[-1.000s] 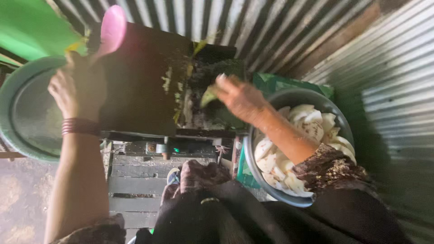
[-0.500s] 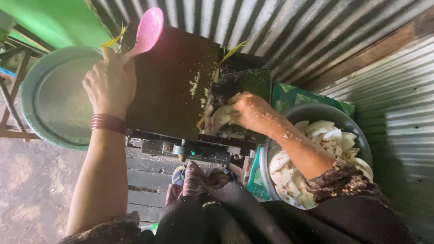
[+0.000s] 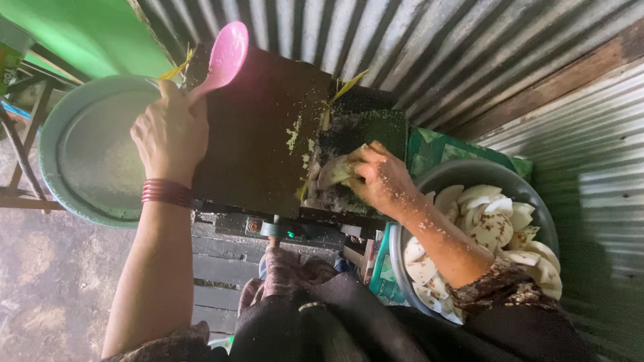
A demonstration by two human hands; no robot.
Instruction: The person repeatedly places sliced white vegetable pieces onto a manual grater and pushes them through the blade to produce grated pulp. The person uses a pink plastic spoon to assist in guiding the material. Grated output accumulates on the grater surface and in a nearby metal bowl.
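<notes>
My left hand (image 3: 169, 136) grips the handle of a pink plastic spoon (image 3: 225, 57), whose bowl points up over the dark metal box of a grating machine (image 3: 261, 134). A red bangle sits on that wrist. My right hand (image 3: 382, 177), speckled with white gratings, presses a pale white slice (image 3: 333, 171) into the machine's dark opening (image 3: 359, 137). White shreds cling to the box's edge beside it.
A round teal tray (image 3: 80, 154) lies left of the machine on a metal stand. A grey basin (image 3: 469, 171) of several white slices sits at the right. Corrugated metal sheets wall the back and right. A wooden bench and dark cloth are below.
The view has shifted, with the machine now more central. My right hand has pushed the slice further into the opening. My left hand still holds the pink spoon.
</notes>
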